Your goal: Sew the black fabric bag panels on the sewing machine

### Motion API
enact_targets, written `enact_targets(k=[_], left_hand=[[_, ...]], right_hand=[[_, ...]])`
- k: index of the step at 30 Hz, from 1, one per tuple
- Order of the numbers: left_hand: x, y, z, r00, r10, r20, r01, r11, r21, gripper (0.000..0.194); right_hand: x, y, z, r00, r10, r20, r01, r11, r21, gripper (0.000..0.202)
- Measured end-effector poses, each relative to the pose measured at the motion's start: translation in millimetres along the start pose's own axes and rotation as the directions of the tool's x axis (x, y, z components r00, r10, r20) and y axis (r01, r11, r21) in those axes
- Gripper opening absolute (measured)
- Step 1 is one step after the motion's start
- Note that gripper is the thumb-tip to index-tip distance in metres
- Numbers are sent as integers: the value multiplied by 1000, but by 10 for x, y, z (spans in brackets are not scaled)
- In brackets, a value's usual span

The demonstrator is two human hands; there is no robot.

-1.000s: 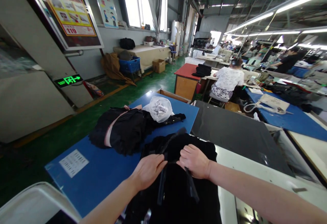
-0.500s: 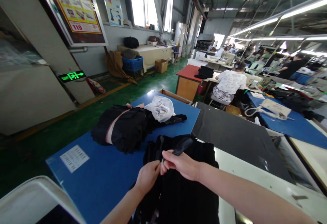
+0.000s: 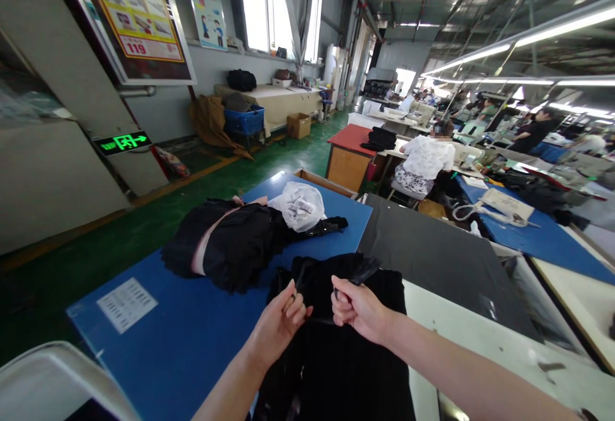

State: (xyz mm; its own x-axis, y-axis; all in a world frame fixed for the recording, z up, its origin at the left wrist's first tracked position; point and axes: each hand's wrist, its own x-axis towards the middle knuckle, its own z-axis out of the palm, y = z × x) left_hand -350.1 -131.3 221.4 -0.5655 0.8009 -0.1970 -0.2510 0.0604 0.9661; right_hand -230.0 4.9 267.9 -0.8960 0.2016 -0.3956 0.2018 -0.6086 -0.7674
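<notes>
A stack of black fabric pieces point(image 3: 355, 370) lies in front of me at the table's near edge. Across its top runs a thin black fabric strip point(image 3: 368, 271). My left hand point(image 3: 282, 321) is closed on one part of the strip, over the left side of the stack. On the other side my right hand point(image 3: 358, 311) makes a fist round another part, its loose end sticking out past the thumb. Between my hands the strip looks pulled tight against the fabric, though black on black makes it hard to follow.
On the blue tabletop point(image 3: 187, 350) lie a black cloth bundle point(image 3: 240, 241) tied with a pale pink band and a white plastic bag point(image 3: 298, 206). A dark grey sheet point(image 3: 432, 261) lies to the right. A person point(image 3: 425, 161) in a white top sits at a sewing machine.
My hands were together at the middle of the stack and have moved apart, left hand leftward, right hand rightward, drawing the strip out between them. The view has shifted slightly.
</notes>
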Motion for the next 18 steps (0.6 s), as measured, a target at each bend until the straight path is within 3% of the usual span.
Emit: enact_targets(k=[5, 9, 11, 14, 18], left_hand=[[43, -245, 37, 994, 107, -24, -98, 966, 239, 56], [-172, -455, -30, 978, 202, 60, -207, 874, 439, 53], [-296, -553, -3, 970, 217, 108, -242, 828, 505, 49], [-399, -664, 134, 970, 214, 117, -242, 778, 580, 43], [-377, -720, 276, 986, 167, 23, -148, 790, 594, 35]], right_hand=[[-94, -51, -136, 999, 6, -41, -9, 997, -76, 58], [-331, -224, -359, 994, 51, -94, -64, 987, -146, 59], [-409, -330, -359, 991, 63, -120, -84, 979, -186, 57], [-385, -420, -94, 997, 23, -78, -45, 953, -301, 56], [-184, -374, 568, 991, -16, 129, 80, 858, -508, 54]])
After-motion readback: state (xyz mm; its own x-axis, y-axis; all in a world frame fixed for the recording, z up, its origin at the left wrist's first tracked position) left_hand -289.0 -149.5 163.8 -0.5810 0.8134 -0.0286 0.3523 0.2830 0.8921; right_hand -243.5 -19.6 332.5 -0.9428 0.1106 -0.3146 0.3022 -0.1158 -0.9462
